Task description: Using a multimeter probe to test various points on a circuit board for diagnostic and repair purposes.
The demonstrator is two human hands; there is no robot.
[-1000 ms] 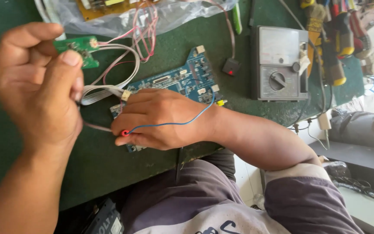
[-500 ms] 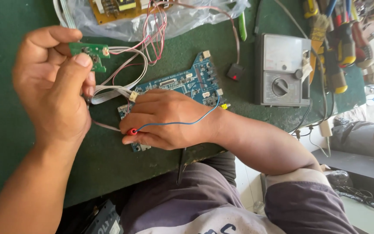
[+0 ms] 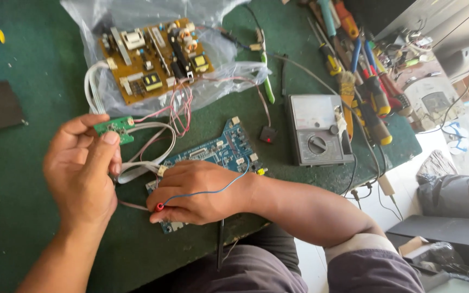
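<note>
Probe tip [image 3: 160, 206], red, sat pinched in my right hand [image 3: 202, 191], grip closed on it, resting on the blue circuit board [image 3: 229, 149] on the green table [image 3: 39, 81]. My left hand [image 3: 82, 168] held the small green board [image 3: 114, 128] between thumb and fingers. Probing looked under way, no reading visible. Behind: yellow-brown board [image 3: 153, 59] on a clear plastic bag [image 3: 229, 76]; grey meter [image 3: 318, 130] to the right.

A green table [image 3: 39, 70] carries a blue board [image 3: 226, 152] at centre, a grey meter [image 3: 318, 130] right, a bagged yellow board [image 3: 153, 59] above, and screwdrivers [image 3: 365, 81] upper right.
</note>
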